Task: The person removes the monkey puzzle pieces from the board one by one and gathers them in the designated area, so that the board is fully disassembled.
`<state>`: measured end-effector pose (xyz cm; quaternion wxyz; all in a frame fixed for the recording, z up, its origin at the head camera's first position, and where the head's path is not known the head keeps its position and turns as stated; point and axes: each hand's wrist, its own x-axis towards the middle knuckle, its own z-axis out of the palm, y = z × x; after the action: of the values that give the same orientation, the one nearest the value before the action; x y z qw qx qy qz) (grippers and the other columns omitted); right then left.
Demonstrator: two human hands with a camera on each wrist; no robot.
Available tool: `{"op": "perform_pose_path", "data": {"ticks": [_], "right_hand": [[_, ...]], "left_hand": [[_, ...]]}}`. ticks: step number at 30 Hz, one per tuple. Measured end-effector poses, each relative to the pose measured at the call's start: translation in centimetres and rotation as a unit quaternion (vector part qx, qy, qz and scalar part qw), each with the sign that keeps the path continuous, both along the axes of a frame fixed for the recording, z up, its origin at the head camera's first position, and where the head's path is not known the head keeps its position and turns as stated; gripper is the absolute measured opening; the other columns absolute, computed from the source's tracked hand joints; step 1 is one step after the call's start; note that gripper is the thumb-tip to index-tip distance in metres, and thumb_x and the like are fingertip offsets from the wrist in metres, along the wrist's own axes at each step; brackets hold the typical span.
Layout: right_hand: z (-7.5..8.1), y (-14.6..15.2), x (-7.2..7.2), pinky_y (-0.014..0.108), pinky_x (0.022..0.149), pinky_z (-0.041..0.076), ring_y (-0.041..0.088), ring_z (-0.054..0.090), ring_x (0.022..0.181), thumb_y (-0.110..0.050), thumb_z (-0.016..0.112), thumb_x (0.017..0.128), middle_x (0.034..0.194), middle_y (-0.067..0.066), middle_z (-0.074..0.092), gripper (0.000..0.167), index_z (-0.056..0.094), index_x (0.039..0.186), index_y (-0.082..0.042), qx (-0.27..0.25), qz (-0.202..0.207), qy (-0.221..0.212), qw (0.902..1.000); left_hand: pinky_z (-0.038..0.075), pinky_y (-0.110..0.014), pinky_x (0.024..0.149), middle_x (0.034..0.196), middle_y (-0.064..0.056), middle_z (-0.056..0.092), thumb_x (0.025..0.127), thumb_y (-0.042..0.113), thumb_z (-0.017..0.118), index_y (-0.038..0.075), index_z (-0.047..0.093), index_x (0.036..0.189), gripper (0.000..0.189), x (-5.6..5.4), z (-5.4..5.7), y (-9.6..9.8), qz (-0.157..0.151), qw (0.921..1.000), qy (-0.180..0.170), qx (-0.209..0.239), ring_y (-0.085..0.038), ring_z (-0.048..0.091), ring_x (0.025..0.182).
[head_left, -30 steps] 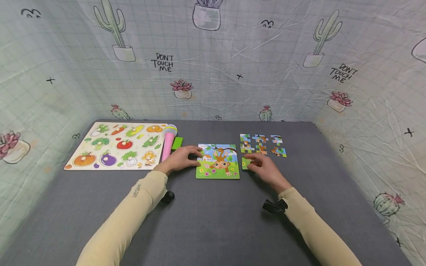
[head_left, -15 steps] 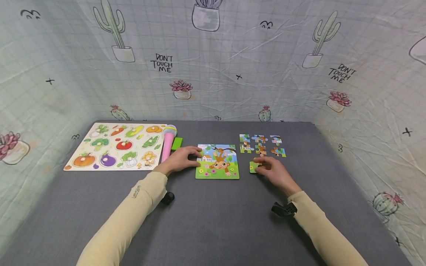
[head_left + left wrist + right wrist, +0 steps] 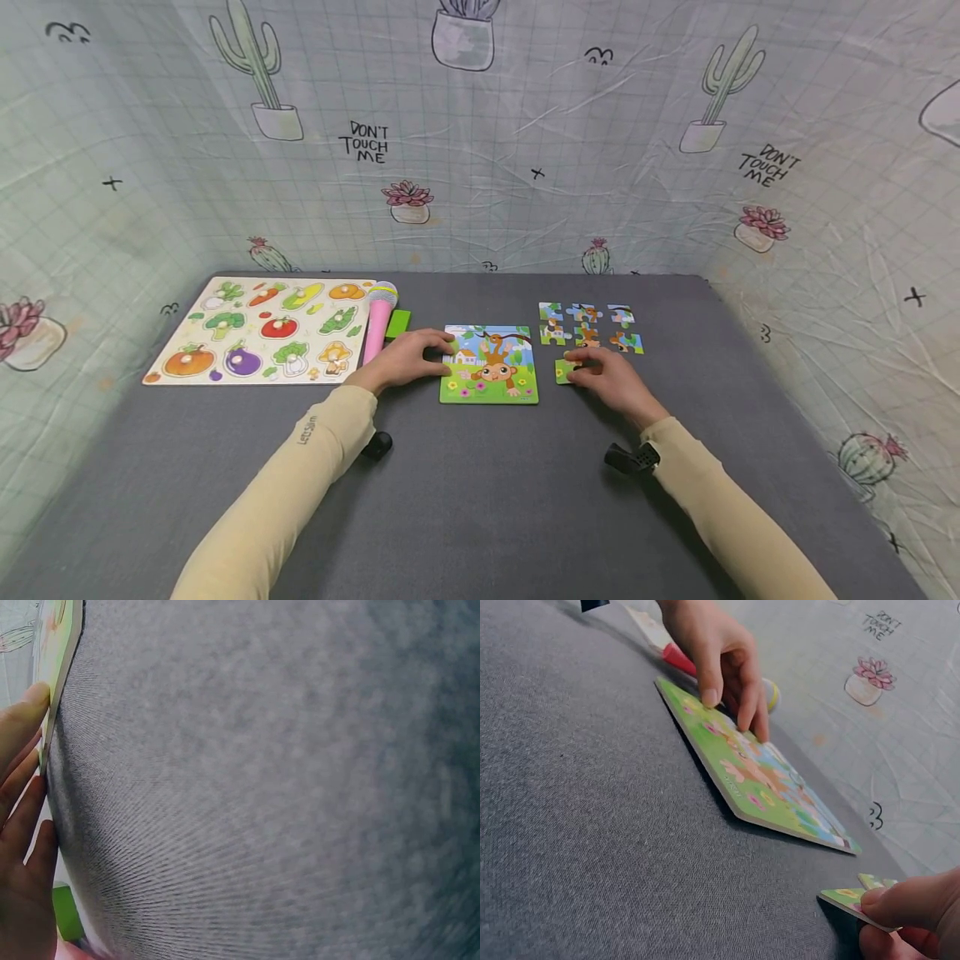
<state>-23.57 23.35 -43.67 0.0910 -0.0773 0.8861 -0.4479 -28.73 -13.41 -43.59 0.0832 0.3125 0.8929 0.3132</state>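
A square monkey picture puzzle (image 3: 491, 367) lies flat at the table's middle. My left hand (image 3: 405, 358) rests its thumb and fingertips on the puzzle's left edge, also visible in the left wrist view, where the puzzle's rim (image 3: 64, 667) runs past the thumb. To the right of the puzzle, my right hand (image 3: 615, 387) pinches a green puzzle piece (image 3: 562, 372) between thumb and fingers. The right wrist view shows that piece (image 3: 844, 897) tilted, a shadow under it, apart from the puzzle; my thumb covers part of it.
Several loose puzzle pieces (image 3: 552, 335) lie in two rows behind my right hand. At the left are a vegetable peg board (image 3: 247, 333), a pink toy microphone (image 3: 377, 329) and a green block (image 3: 399, 323). A printed cloth (image 3: 480, 225) stands behind the table.
My right hand has moved the puzzle piece rightward away from the puzzle, then slightly back left. My left hand has stayed at the puzzle's left edge.
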Motion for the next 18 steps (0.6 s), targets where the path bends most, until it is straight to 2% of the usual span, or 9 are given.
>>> {"op": "perform_pose_path", "data": {"ticks": [7, 13, 18], "right_hand": [[0.1, -0.7, -0.54, 0.042, 0.086, 0.053, 0.031, 0.063, 0.105, -0.015, 0.068, 0.093, 0.127, 0.015, 0.054, 0.035, 0.063, 0.126, -0.003, 0.008, 0.012, 0.023, 0.9996], [-0.24, -0.87, -0.85, 0.045, 0.086, 0.049, 0.028, 0.058, 0.103, -0.016, 0.069, 0.092, 0.122, 0.013, 0.059, 0.029, 0.068, 0.12, -0.008, 0.051, 0.002, 0.06, 0.9969], [-0.77, -0.85, -1.08, 0.044, 0.083, 0.05, 0.026, 0.059, 0.098, -0.016, 0.07, 0.092, 0.118, 0.011, 0.06, 0.027, 0.069, 0.118, -0.009, 0.065, 0.006, 0.08, 0.9947]], "left_hand": [[0.035, -0.045, 0.111, 0.14, -0.013, 0.054, 0.088, 0.023, 0.074, 0.003, 0.069, 0.117, 0.035, -0.14, -0.12, -0.08, -0.002, 1.0, 0.001, -0.004, -0.032, 0.045, 0.134], [0.035, -0.046, 0.111, 0.14, -0.013, 0.054, 0.088, 0.023, 0.074, 0.004, 0.069, 0.118, 0.036, -0.17, -0.06, -0.08, -0.001, 1.0, -0.001, -0.005, -0.032, 0.044, 0.134], [0.034, -0.045, 0.111, 0.14, -0.013, 0.054, 0.088, 0.023, 0.074, 0.003, 0.069, 0.118, 0.036, -0.11, -0.04, -0.11, 0.001, 1.0, -0.002, -0.007, -0.032, 0.044, 0.134]]}}
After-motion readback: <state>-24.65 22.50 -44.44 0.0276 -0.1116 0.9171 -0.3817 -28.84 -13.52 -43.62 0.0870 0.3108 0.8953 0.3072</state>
